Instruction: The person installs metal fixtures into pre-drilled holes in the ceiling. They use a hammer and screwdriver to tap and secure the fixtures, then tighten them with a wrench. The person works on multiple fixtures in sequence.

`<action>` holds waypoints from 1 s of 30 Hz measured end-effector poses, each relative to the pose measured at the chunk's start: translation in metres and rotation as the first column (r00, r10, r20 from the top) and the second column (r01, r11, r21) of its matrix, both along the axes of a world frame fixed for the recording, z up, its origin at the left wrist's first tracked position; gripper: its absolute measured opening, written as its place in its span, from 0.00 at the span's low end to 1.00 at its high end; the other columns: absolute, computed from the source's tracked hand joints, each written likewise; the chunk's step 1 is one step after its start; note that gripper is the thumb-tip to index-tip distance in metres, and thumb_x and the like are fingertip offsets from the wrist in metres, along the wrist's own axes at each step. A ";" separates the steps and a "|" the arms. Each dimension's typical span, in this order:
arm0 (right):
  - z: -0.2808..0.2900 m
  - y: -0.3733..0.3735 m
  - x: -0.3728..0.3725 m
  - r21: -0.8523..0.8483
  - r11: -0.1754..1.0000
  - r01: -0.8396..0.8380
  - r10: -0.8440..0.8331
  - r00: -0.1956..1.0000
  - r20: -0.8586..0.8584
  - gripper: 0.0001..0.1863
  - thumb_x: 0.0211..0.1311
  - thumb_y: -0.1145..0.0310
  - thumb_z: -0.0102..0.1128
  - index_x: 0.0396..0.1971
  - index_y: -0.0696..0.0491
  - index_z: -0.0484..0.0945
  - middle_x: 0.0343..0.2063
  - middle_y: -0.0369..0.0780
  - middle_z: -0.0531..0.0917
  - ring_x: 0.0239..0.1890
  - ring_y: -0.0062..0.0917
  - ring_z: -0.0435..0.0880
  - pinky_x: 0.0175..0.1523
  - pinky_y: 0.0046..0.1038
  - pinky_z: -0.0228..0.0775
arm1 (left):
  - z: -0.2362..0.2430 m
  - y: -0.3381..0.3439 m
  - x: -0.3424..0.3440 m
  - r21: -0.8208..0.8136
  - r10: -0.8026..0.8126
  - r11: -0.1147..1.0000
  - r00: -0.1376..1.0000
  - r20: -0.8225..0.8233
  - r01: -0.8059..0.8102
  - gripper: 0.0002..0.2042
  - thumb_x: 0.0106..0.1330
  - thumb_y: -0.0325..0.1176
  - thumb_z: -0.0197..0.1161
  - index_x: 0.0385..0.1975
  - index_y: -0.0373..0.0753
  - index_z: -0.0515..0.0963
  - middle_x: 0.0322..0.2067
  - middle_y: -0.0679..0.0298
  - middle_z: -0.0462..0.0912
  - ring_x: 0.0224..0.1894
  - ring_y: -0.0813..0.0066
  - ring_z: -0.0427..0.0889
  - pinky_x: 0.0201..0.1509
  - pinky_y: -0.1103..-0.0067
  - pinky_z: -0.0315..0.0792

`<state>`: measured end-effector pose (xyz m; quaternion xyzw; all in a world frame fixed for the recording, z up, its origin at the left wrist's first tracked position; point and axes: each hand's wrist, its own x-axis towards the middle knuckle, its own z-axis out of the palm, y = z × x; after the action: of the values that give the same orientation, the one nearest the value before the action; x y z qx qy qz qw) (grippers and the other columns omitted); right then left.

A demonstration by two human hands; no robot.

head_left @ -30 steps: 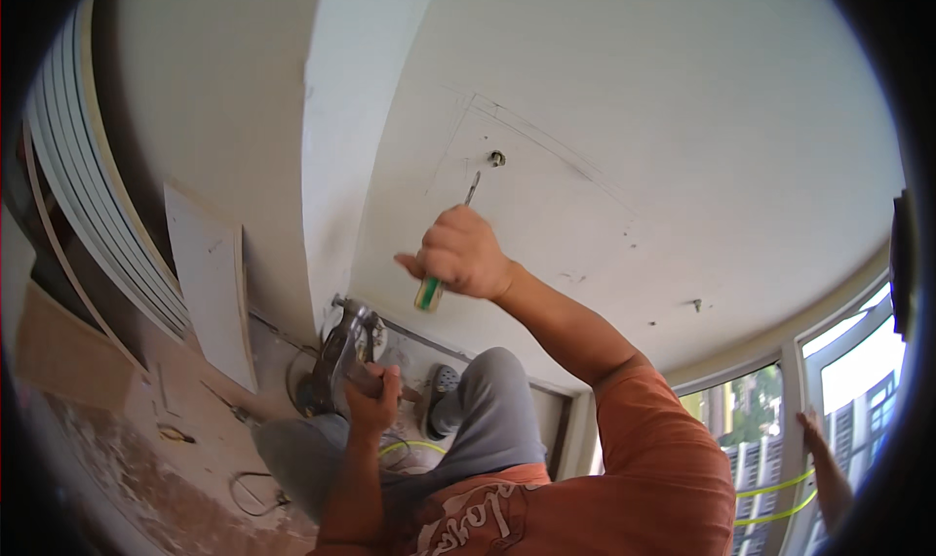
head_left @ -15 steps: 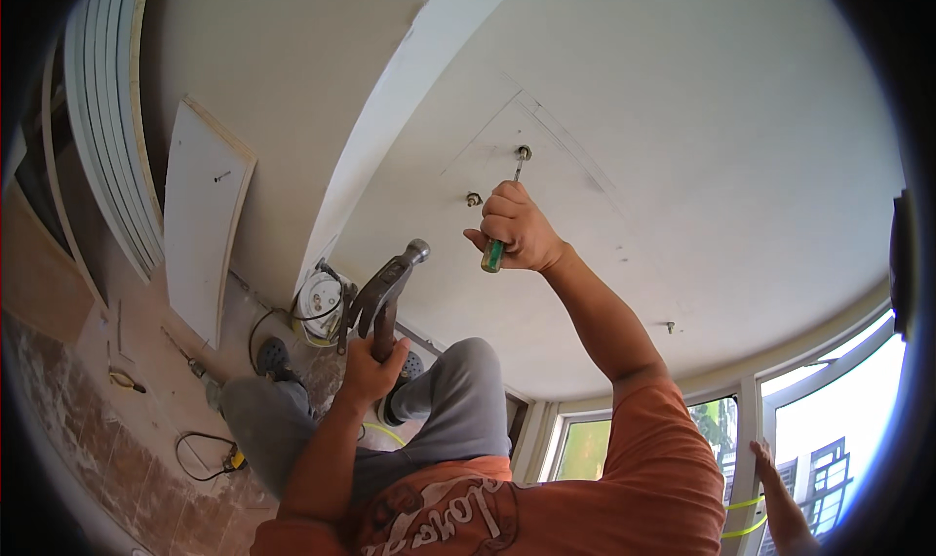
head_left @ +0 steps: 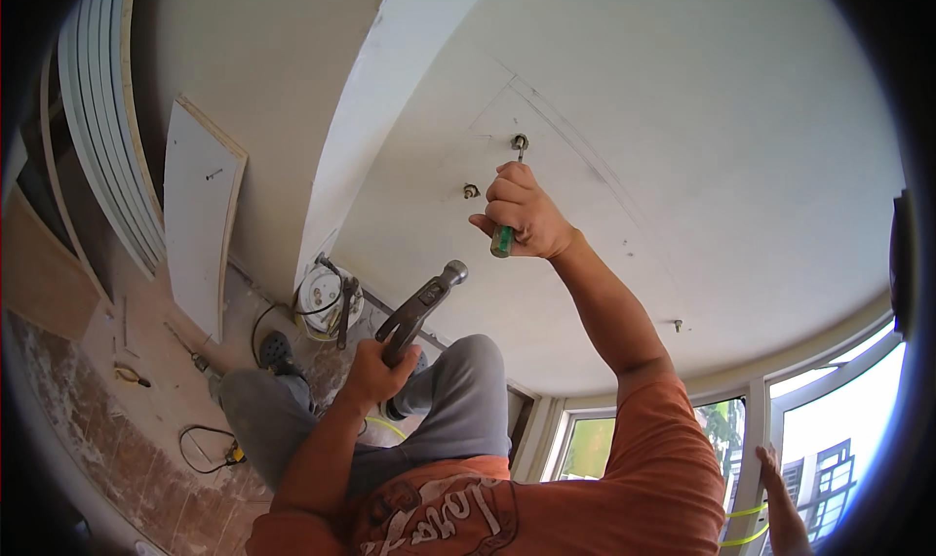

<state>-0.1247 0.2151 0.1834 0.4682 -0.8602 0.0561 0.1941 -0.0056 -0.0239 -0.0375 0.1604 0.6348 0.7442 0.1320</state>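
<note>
My left hand [head_left: 369, 376] is closed round the handle of a dark claw hammer [head_left: 417, 307], whose steel head tilts up and right. My right hand [head_left: 526, 210] grips a screwdriver [head_left: 502, 242] with a green, see-through handle. Its shaft reaches to a round metal fitting [head_left: 520, 141] set in the pale wall [head_left: 721, 166]; whether the tip is inside or against the rim is too small to tell. Left of it, slightly lower, is a second metal fitting [head_left: 471, 191]. The hammer head is apart from the screwdriver handle. Pencil lines run across the wall near the fittings.
A white bucket [head_left: 317, 293] with tools and a cable stands by the wall. Boards [head_left: 107, 117] and a loose white panel [head_left: 195, 215] lean at the left. Pliers [head_left: 132, 376] lie on the dusty floor. Another person's hand [head_left: 770, 473] is by the window.
The hammer has swung right, its head now closer to the screwdriver handle. My right hand sits nearer the fitting, with less shaft showing. The view has shifted slightly.
</note>
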 end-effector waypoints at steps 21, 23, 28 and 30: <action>-0.029 -0.014 -0.033 -0.322 0.947 0.000 -0.101 0.950 -0.297 0.21 0.41 0.77 0.73 0.15 0.49 0.64 0.16 0.35 0.68 0.22 0.31 0.67 0.28 0.29 0.58 | -0.016 0.006 0.010 -0.039 -0.032 0.999 0.999 -0.019 0.031 0.08 0.63 0.28 0.64 0.22 0.36 0.75 0.15 0.69 0.75 0.18 0.83 0.72 0.23 0.80 0.66; -0.030 -0.012 -0.034 -0.336 0.942 0.024 -0.140 0.935 -0.327 0.20 0.41 0.78 0.72 0.15 0.49 0.64 0.16 0.35 0.68 0.21 0.30 0.67 0.28 0.29 0.58 | -0.012 0.012 0.005 0.001 0.029 1.000 0.997 -0.076 -0.029 0.09 0.64 0.27 0.63 0.21 0.36 0.75 0.15 0.68 0.75 0.17 0.83 0.73 0.22 0.81 0.67; -0.033 -0.027 -0.037 -0.349 0.933 0.086 -0.202 0.929 -0.310 0.20 0.43 0.77 0.70 0.14 0.48 0.63 0.15 0.34 0.66 0.22 0.31 0.67 0.32 0.30 0.59 | -0.020 0.004 -0.005 0.141 0.056 0.988 0.998 0.004 -0.056 0.11 0.65 0.27 0.61 0.20 0.35 0.72 0.15 0.65 0.76 0.18 0.80 0.76 0.22 0.80 0.68; -0.037 -0.024 -0.023 -0.312 0.943 0.118 -0.215 0.930 -0.299 0.20 0.44 0.75 0.72 0.15 0.48 0.64 0.17 0.34 0.67 0.24 0.31 0.68 0.33 0.30 0.60 | -0.014 0.003 -0.009 0.139 0.067 0.988 0.997 0.035 -0.071 0.12 0.65 0.28 0.61 0.19 0.35 0.73 0.15 0.66 0.76 0.18 0.80 0.76 0.22 0.80 0.69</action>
<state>-0.1472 0.1907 0.1466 0.3621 -0.8353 0.0852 0.4049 -0.0146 -0.0204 -0.0511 0.1361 0.5841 0.7934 0.1042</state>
